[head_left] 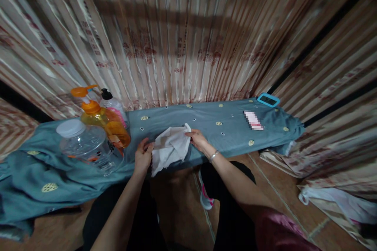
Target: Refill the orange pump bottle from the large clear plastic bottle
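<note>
A crumpled white cloth is stretched between my two hands at the front edge of the bench, which has a teal patterned cover. My left hand has its fingers closed on the cloth's left edge. With thumb and fingers, my right hand pinches the upper right corner; a silver bracelet circles that wrist. The lower part of the cloth hangs over the bench edge. Just left of my left hand stand a clear plastic bottle with a white cap and an orange pump bottle.
Behind the orange bottle is a clear bottle with a black pump. To the right lie a blurred pink and white item and a blue-framed digital clock. Patterned curtains hang behind the bench. My knees are below its front edge.
</note>
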A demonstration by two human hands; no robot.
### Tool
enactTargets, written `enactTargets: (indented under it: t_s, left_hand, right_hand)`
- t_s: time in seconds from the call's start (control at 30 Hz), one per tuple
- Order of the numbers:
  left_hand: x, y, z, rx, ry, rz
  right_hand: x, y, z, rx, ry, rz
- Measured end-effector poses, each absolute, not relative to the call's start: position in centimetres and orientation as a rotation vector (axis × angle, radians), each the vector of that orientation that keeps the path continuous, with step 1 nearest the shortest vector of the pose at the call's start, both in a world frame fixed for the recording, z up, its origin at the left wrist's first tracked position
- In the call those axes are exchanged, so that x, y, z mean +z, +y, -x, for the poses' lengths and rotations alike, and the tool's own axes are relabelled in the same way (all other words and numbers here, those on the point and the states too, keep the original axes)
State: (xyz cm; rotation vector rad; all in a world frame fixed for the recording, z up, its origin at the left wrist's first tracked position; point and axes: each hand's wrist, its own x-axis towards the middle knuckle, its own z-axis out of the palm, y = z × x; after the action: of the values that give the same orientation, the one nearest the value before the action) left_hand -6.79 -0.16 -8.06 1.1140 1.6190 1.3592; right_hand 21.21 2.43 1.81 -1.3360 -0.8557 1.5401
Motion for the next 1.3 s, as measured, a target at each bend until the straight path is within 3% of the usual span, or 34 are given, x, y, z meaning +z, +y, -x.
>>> enactTargets:
  t_s: [0.13,0.27,0.47,0.73,0.97,1.1,1.3]
  left_hand:
    - [-8.1,1.9,6.8,1.19,1.663,-1.286]
    - [-7.9,2.3,6.3,1.081,1.628,-1.456]
    - [-7.2,2.9,5.4,1.017,1.551,-1.571]
    - [-5.3,2.2,5.9,1.245,1.469,-1.327]
    - [-3.0,0.1,6.1,1.487,1.31,-0.926]
    - [-1.6,-1.0,6.0,1.655,1.113,-0.565]
    - [-2.5,-1.5,6.5,1.684,1.162,-0.692]
  right_hand:
    - [2.7,2.0,-21.1,1.465,-1.151,1.209]
    - [2.1,-0.6,-21.3,1.126,-1.962,1.09]
    - [2.3,-2.6,-22.9,0.809,-2.383,1.667]
    - [2.1,-0.9,-23.1,1.083,-2.103,1.672]
    - [0.8,0.0,-24.1,1.908,-1.174,1.105]
    - [2.2,0.7,-25.1,1.913,-0.786,0.978]
    - [2.7,0.3,-24.1,1.809,-0.789,1.083]
